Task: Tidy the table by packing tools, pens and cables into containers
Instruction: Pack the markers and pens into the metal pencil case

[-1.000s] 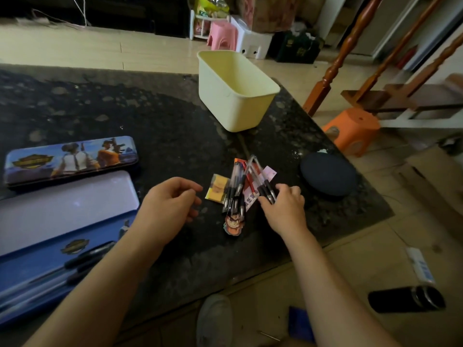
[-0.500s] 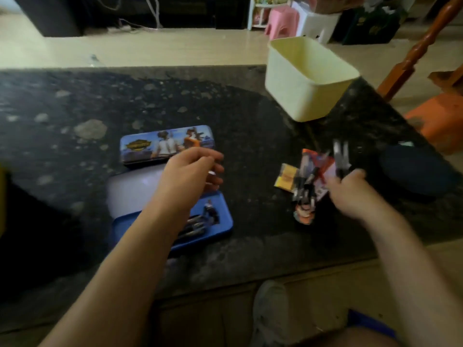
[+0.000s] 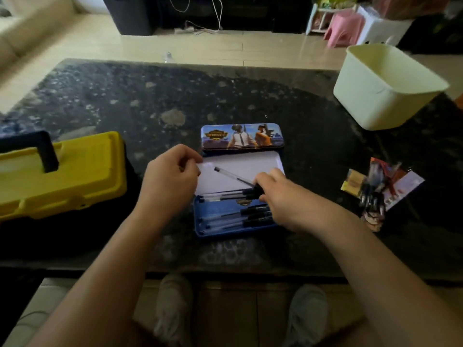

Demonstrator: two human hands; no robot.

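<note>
Dark speckled stone table (image 3: 175, 101). Open blue pencil case (image 3: 200, 222) sits at centre, near the near edge, with its tray towards us. The lid is thrown back flat on the far side, pale inside.

In the tray we count three or four pens (image 3: 253, 217) lying left to right. They have clear barrels, with black caps at the right end.

Right hand (image 3: 283, 196) hangs over the right end of the case, fingers curled tight around the black ends of a few more clear-barrelled pens (image 3: 231, 174). One of these slants up and left across the lid. The others lie along the hinge line.

Left hand (image 3: 172, 181) is at the lid's left edge, fingers curled, with thumb and forefinger at the corner. We cannot tell whether they pinch the lid or only touch it.

A closed pencil case (image 3: 241, 136), printed with cartoon figures, lies just beyond the lid. A yellow toolbox (image 3: 75, 176) with a black handle stands at the left. A cream plastic bin (image 3: 370, 106) stands at the far right. A loose heap of pens and cards (image 3: 375, 194) lies to the right, well apart from the case.
</note>
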